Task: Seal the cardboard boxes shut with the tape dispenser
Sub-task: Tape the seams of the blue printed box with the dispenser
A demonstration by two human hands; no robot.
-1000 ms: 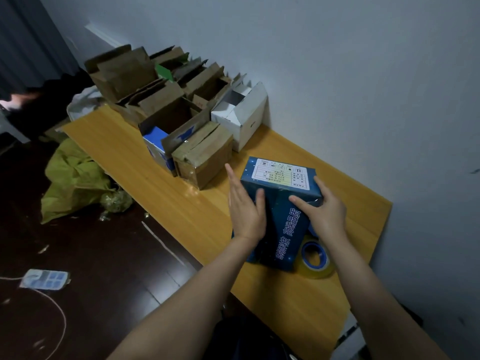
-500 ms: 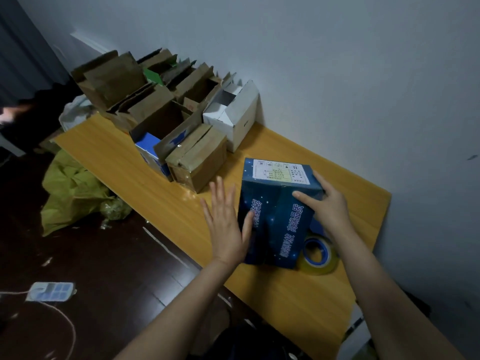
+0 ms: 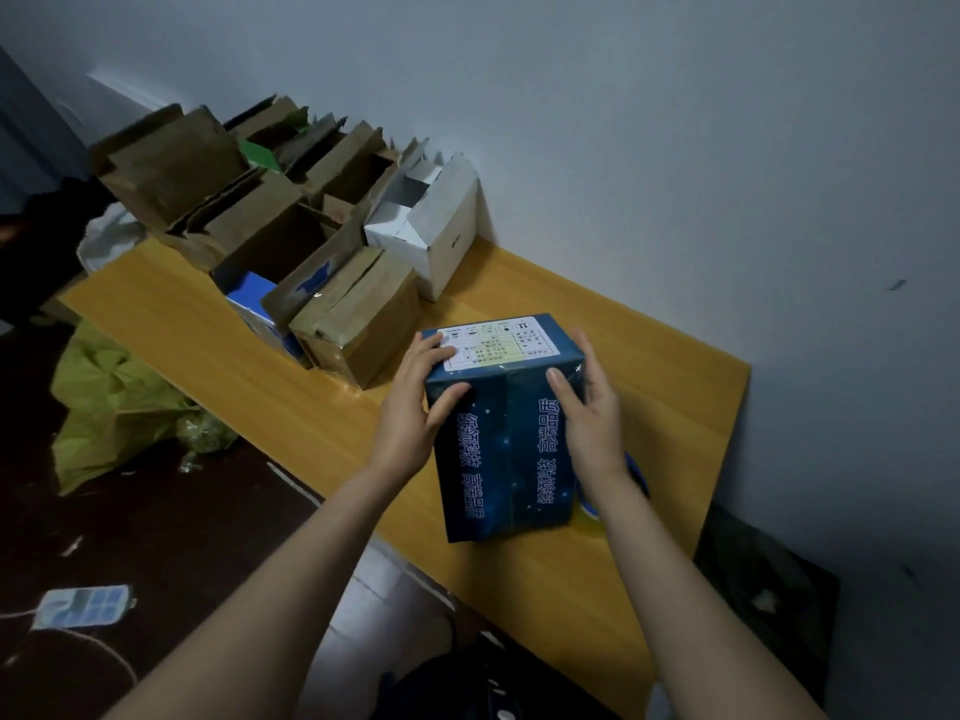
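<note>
Blue box (image 3: 506,444) stands on the tabletop (image 3: 670,407) near its right end. Left hand (image 3: 415,407) and right hand (image 3: 592,407) clasp its opposite sides, fingers spread flat. Tape roll (image 3: 636,472) just behind right wrist, mostly hidden.

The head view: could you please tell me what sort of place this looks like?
Probably a spare room at home or a small office used for packing, not a warehouse. A wooden table stands against a plain wall, open cardboard boxes are piled on it, and a power strip lies on the dark floor.
</note>
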